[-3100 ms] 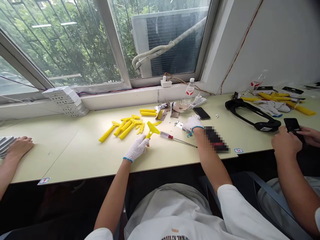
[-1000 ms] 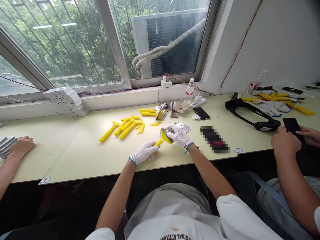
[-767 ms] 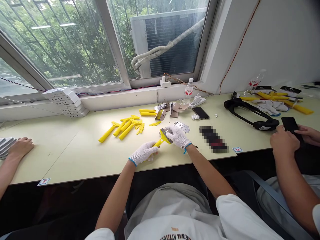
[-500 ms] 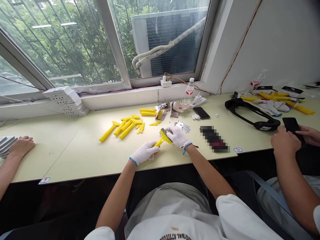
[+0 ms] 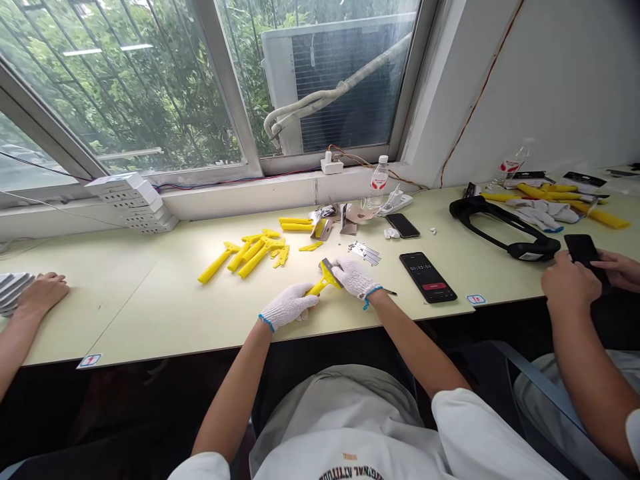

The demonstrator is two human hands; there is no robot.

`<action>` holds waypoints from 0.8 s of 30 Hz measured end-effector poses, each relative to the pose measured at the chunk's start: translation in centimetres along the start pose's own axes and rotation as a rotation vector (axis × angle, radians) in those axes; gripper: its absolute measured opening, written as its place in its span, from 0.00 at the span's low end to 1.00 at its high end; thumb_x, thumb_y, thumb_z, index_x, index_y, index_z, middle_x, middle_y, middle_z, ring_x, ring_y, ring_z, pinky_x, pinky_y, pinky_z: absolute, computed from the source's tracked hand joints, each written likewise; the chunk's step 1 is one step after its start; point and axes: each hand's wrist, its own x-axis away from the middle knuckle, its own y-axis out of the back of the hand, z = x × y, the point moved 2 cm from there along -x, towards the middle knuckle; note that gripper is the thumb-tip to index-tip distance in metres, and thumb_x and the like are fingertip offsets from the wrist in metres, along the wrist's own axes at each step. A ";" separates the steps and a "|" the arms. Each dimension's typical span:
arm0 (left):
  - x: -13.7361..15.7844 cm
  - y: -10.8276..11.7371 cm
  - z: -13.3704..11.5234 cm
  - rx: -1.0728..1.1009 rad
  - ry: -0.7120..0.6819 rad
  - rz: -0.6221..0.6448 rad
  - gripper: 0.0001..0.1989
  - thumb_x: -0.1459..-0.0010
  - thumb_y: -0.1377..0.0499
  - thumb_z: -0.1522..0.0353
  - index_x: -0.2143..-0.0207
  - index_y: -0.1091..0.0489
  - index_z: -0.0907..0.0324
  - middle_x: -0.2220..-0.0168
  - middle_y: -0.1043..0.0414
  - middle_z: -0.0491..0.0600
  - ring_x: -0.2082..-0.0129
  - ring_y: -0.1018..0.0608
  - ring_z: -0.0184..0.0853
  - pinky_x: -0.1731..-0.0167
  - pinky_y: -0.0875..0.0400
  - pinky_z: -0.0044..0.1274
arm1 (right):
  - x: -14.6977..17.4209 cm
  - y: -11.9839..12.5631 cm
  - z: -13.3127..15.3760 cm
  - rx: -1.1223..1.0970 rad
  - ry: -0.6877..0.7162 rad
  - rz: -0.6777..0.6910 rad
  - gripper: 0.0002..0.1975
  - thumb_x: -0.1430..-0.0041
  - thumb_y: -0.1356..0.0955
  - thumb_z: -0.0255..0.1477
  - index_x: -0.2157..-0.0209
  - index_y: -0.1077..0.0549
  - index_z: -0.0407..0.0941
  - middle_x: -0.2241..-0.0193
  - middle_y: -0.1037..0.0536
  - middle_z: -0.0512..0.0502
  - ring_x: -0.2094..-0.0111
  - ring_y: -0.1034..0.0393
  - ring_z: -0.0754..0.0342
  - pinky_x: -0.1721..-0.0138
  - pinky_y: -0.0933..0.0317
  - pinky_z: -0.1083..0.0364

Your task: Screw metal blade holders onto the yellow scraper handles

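Right grip [image 5: 354, 277], moved over from the metal strips [image 5: 365, 253], is touching the scraper [image 5: 327, 275], pinch hard to tell; left grip [image 5: 289, 306], partly hidden, is holding its handle [image 5: 315, 289].

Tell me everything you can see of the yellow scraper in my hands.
The yellow scraper has a plastic-looking handle flaring into a head, with a grey, metallic-looking plate across its end. It slants away and rightward over the table. Your gloved left hand grips the handle, hiding its lower part; your right hand touches the plate end.
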 end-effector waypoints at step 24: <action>0.8 0.9 -0.3 0.108 0.042 0.062 0.13 0.40 0.37 0.57 0.61 0.28 0.58 0.71 0.31 0.44 0.80 0.31 0.29 0.81 0.37 0.24 | 4.7 13.3 -20.8 -0.728 -0.060 -0.629 0.31 0.49 0.30 0.66 0.62 0.36 0.55 0.87 0.48 0.56 0.84 0.50 0.51 0.81 0.55 0.52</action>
